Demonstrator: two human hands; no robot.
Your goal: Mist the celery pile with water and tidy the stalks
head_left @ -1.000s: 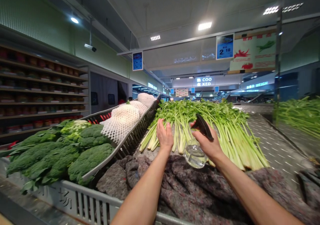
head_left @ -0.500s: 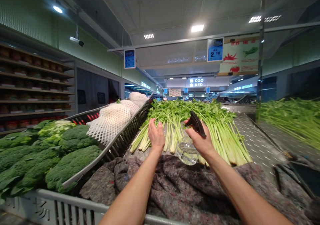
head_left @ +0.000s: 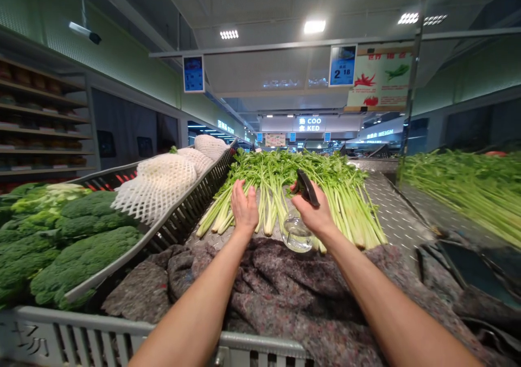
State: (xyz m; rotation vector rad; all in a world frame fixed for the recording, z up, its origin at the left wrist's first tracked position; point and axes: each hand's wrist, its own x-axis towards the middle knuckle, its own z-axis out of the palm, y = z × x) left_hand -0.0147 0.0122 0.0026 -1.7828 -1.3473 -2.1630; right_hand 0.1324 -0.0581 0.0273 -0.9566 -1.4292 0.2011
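To the left of your left hand (head_left: 245,207), the side of a black basket (head_left: 195,198) slopes up beside the celery (head_left: 264,179), so room there is tight. To the right of your right hand (head_left: 316,209), past the celery, a strip of bumpy metal tray (head_left: 393,204) lies bare and ends near a mirror (head_left: 464,190). Between your hands is a gap, with celery stalks behind it. Just below them, a bunched-up cloth (head_left: 285,285) lies across. Your right hand hides part of the bottle (head_left: 298,235), and its clear bottom is hard to make out. Far left of your left hand, the broccoli (head_left: 85,255) is cut off by the side of the view. Your right hand is wrapped round the bottle, by its black top (head_left: 308,189). Your left hand is open, thumb apart from the fingers, by the celery; you can't tell if it touches the stalks.
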